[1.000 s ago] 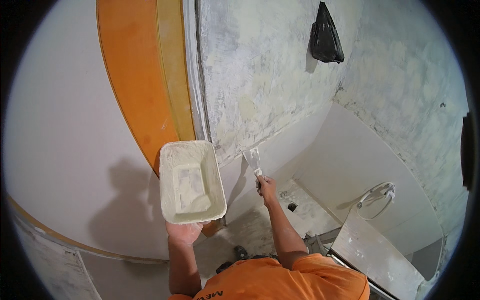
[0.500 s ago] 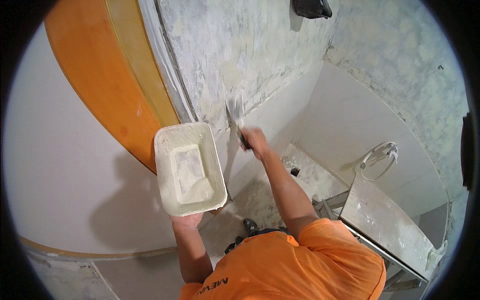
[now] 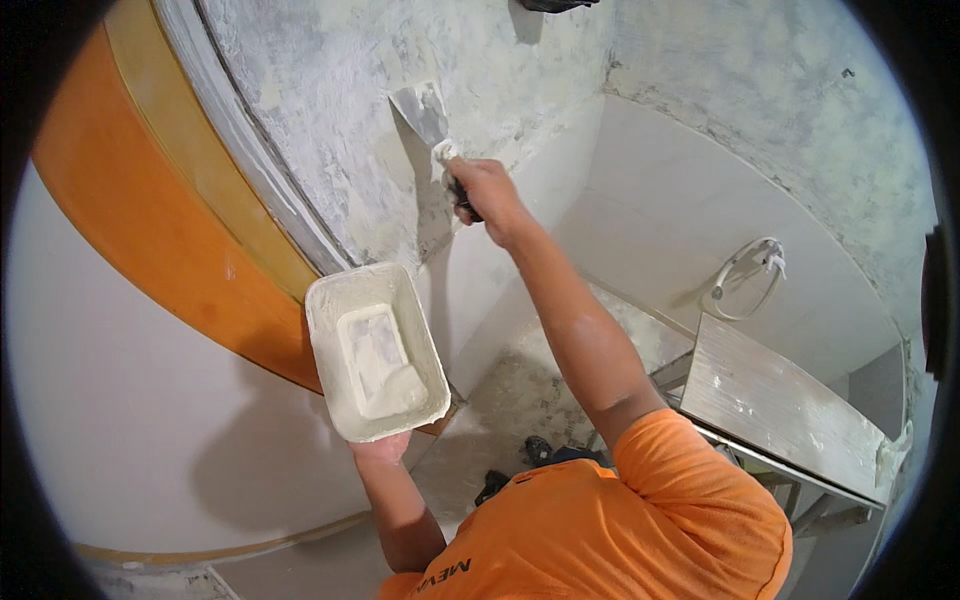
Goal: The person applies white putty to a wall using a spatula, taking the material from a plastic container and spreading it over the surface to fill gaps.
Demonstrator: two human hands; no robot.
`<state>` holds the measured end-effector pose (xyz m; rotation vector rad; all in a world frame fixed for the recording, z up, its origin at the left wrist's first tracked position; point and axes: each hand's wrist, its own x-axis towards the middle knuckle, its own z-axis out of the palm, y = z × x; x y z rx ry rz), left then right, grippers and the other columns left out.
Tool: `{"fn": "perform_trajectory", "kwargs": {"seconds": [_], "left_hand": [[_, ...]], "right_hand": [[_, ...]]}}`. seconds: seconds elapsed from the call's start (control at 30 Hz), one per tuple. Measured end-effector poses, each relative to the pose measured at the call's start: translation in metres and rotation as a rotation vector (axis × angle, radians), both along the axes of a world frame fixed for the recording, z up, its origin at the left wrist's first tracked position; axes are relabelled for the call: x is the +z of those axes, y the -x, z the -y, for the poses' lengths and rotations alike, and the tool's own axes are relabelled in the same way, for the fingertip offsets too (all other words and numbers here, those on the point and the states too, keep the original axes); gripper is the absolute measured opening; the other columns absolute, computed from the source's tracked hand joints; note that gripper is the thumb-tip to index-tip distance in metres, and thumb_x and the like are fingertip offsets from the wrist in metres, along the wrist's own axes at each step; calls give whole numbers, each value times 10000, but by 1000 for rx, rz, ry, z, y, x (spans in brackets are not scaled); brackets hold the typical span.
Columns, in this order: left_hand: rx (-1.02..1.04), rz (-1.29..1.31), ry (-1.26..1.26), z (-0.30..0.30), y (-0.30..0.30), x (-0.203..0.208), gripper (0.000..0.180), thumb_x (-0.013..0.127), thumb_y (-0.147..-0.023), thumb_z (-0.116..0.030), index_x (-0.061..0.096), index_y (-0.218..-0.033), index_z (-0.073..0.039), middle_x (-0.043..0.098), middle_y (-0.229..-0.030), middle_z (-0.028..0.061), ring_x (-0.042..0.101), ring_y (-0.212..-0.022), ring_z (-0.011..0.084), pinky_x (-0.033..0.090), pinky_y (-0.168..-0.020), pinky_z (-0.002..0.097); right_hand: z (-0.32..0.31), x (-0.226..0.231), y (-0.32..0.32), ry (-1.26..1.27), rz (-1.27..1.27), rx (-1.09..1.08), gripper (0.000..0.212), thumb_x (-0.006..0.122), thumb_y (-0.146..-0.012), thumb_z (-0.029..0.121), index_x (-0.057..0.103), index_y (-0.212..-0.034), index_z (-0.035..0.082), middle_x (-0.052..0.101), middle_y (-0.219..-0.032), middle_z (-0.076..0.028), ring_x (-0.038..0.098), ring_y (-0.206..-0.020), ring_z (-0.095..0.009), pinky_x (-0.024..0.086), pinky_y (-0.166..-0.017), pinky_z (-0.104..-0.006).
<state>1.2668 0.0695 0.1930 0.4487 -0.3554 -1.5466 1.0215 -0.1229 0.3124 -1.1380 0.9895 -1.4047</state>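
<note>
My left hand (image 3: pixel 382 446) holds up a white rectangular tub (image 3: pixel 428 372) from below, most of its fingers hidden under the base. Inside, cream-coloured filler (image 3: pixel 396 392) coats the walls and lies thickest at the near end. With my right hand (image 3: pixel 487 200) I grip the dark handle of a putty knife (image 3: pixel 424 112). Its wide metal blade reaches up to the patchy grey-white wall (image 3: pixel 330 90), and cream filler clings where blade meets handle. Whether the whole blade edge touches the wall I cannot tell.
An orange-brown wooden door frame (image 3: pixel 170 240) runs along the left beside a white panel (image 3: pixel 110 380). On the right stand a board on a metal-legged platform (image 3: pixel 770 400) and a coiled white hose (image 3: pixel 745 280) at the wall. A dark object (image 3: pixel 556 5) juts out at the top.
My right hand and the putty knife have moved up the wall, away from the tub. The view has shifted a little to the right. The tub stays in my left hand.
</note>
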Motion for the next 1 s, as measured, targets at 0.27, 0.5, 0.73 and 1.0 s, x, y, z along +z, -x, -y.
{"fn": "perform_trajectory", "kwargs": {"seconds": [0.27, 0.5, 0.73, 1.0], "left_hand": [[100, -6, -21, -8, 1, 8, 488, 483, -1023, -361, 456, -1435, -100, 533, -1400, 90, 551, -1237, 295, 482, -1027, 503], [123, 172, 41, 5, 15, 23, 429, 463, -1038, -308, 469, -1403, -83, 575, -1316, 83, 568, -1192, 269, 496, -1004, 459], [199, 276, 176, -12, -9, -25, 509, 647, -943, -254, 487, -1386, -60, 610, -1294, 70, 632, -1119, 243, 548, -929, 387], [226, 54, -14, -20, 0, 0, 466, 489, -1009, -383, 525, -1383, -108, 596, -1326, 82, 589, -1188, 308, 491, -1001, 484]], "right_hand": [[-2, -183, 26, -283, -48, 111, 378, 569, -977, 309, 567, -677, 78, 536, -578, -40, 472, -421, -134, 338, -404, -292], [-30, -100, 38, -90, -71, -26, 372, 577, -982, 294, 554, -684, 72, 496, -563, -15, 453, -447, -100, 310, -400, -274], [0, -63, -27, 31, -125, 126, 376, 591, -956, 291, 575, -679, 37, 511, -548, -28, 470, -452, -121, 378, -455, -298], [-44, -214, 11, -305, -219, 100, 445, 581, -986, 358, 545, -640, 81, 502, -538, -20, 467, -440, -115, 341, -419, -276]]}}
